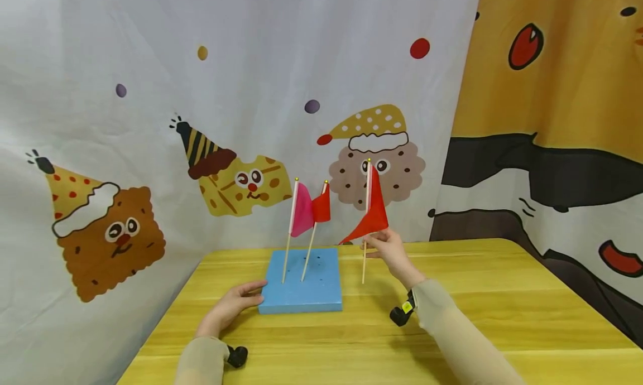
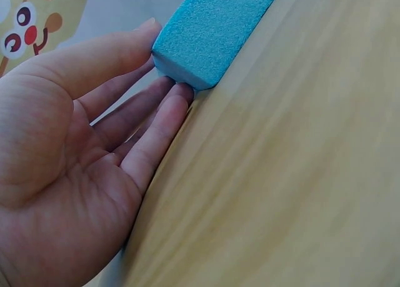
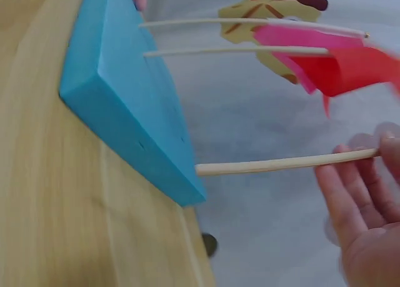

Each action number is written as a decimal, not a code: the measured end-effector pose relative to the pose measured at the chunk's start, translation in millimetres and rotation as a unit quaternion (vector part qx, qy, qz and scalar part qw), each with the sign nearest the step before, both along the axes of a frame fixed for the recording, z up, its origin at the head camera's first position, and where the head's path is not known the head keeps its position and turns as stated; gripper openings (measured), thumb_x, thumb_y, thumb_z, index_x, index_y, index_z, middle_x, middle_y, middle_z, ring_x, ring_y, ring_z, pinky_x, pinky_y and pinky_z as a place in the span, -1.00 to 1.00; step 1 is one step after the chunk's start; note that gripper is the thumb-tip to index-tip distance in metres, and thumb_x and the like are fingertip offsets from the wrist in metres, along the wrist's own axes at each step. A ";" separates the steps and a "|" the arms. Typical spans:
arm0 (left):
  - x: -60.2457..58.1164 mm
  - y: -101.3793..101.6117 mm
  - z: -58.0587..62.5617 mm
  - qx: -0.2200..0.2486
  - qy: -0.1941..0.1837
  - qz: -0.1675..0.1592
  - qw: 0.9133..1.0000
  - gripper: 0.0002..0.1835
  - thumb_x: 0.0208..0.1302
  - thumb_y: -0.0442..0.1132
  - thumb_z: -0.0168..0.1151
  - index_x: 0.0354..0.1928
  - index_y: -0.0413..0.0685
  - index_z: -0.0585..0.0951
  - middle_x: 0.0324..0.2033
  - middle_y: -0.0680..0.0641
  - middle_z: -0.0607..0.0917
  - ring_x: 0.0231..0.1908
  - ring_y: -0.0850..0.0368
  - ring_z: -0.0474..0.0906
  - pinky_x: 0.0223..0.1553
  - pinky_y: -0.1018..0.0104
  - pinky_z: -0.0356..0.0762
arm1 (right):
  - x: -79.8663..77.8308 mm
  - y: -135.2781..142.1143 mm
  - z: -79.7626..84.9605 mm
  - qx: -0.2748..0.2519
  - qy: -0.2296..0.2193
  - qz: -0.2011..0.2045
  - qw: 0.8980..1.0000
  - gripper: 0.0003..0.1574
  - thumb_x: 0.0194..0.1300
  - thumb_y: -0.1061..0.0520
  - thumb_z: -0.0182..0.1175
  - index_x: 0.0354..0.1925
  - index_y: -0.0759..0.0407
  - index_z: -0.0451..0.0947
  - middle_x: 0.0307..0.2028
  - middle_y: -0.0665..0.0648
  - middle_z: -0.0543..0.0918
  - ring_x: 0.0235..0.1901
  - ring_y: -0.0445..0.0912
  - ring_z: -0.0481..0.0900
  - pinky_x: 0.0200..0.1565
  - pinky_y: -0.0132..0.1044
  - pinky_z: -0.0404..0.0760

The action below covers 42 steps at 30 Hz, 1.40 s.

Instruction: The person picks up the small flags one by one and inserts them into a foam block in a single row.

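A flat blue foam block (image 1: pixel 301 301) lies on the table, small holes in its top. My left hand (image 1: pixel 232 307) touches its left side; in the left wrist view the thumb and fingertips rest against the block's end (image 2: pixel 200 43), with the fingers fairly straight. Standing in the block are a pink flag (image 1: pixel 301 212) and a small red flag (image 1: pixel 322 207), both leaning slightly right. My right hand (image 1: pixel 389 250) pinches the wooden stick (image 3: pixel 275 165) of another red flag (image 1: pixel 375 206) below its cloth. That flag is held upright right of the block, its lower tip free.
The wooden table (image 1: pixel 482 318) extends to both sides of the block and toward me. Behind it hangs a white curtain (image 1: pixel 251 67) with cartoon prints. Black wrist cameras (image 1: pixel 400 314) sit on both wrists.
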State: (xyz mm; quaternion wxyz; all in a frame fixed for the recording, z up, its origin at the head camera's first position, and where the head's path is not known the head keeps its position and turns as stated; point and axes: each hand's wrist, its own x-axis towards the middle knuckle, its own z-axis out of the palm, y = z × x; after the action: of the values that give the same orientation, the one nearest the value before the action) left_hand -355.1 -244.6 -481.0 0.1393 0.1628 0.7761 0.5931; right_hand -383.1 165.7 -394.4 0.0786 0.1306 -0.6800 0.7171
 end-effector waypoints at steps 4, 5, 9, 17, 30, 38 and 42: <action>-0.9 1.2 0.5 -0.006 0.002 0.003 1.000 -0.42 0.17 -0.12 0.15 0.25 -0.01 0.29 0.21 -0.17 0.27 0.11 -0.06 0.30 0.08 0.05 0.27 | -6.1 -15.9 -3.0 -0.041 0.011 0.011 0.999 -0.64 0.17 0.16 0.16 -0.09 0.34 0.39 -0.32 0.28 0.57 -0.28 0.19 0.55 -0.27 0.03 0.55; -1.3 1.4 0.5 -0.007 0.005 0.002 1.000 -0.42 0.17 -0.11 0.15 0.25 -0.01 0.29 0.21 -0.17 0.27 0.11 -0.06 0.30 0.08 0.05 0.27 | -7.2 -19.7 -2.9 -0.047 0.013 0.016 0.999 -0.66 0.18 0.17 0.15 -0.10 0.32 0.40 -0.32 0.28 0.56 -0.28 0.19 0.55 -0.26 0.04 0.54; -3.2 1.3 0.1 -0.015 0.021 0.001 1.000 -0.42 0.17 -0.11 0.16 0.25 0.01 0.29 0.21 -0.15 0.27 0.11 -0.06 0.30 0.08 0.05 0.27 | -6.8 -36.0 0.8 -0.072 0.007 0.023 0.997 -0.73 0.19 0.21 0.13 -0.12 0.28 0.42 -0.33 0.26 0.57 -0.18 0.34 0.45 -0.21 0.11 0.50; -1.3 2.2 2.4 -0.020 0.038 0.004 0.999 -0.43 0.17 -0.12 0.16 0.24 0.00 0.30 0.21 -0.15 0.27 0.13 -0.11 0.25 0.10 -0.01 0.22 | -20.8 -64.9 -8.6 -0.110 -0.001 -0.001 0.994 -0.76 0.17 0.23 0.15 -0.16 0.25 0.46 -0.35 0.23 0.59 -0.21 0.31 0.48 -0.22 0.11 0.50; -0.3 2.7 0.4 -0.024 0.041 0.006 0.999 -0.44 0.18 -0.11 0.14 0.24 0.00 0.31 0.20 -0.14 0.29 0.12 -0.12 0.26 0.09 -0.01 0.24 | -31.6 -84.0 -20.7 -0.100 -0.010 -0.003 0.995 -0.78 0.19 0.20 0.13 -0.16 0.22 0.47 -0.26 0.39 0.53 -0.24 0.25 0.50 -0.23 0.09 0.51; -0.9 0.9 -3.5 -0.009 0.022 0.011 1.000 -0.43 0.16 -0.12 0.17 0.23 0.00 0.32 0.20 -0.14 0.29 0.12 -0.10 0.27 0.09 0.03 0.25 | -32.9 -91.5 -25.6 -0.081 -0.008 -0.009 0.997 -0.81 0.20 0.22 0.12 -0.17 0.20 0.49 -0.25 0.49 0.49 -0.25 0.28 0.48 -0.32 -0.01 0.57; 0.3 -0.4 -3.8 -0.005 0.025 0.012 1.000 -0.43 0.16 -0.13 0.16 0.23 -0.03 0.31 0.20 -0.17 0.28 0.11 -0.11 0.27 0.09 0.02 0.25 | -34.1 -94.4 -26.2 -0.077 -0.002 -0.005 0.997 -0.81 0.20 0.22 0.12 -0.17 0.21 0.48 -0.25 0.49 0.49 -0.25 0.28 0.49 -0.32 0.01 0.57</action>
State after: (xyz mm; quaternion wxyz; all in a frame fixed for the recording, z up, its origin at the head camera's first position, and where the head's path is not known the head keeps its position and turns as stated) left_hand -354.8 -244.9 -484.8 0.1139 0.1678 0.7844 0.5861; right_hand -417.2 71.3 -420.5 0.0911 0.1190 -0.6233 0.7675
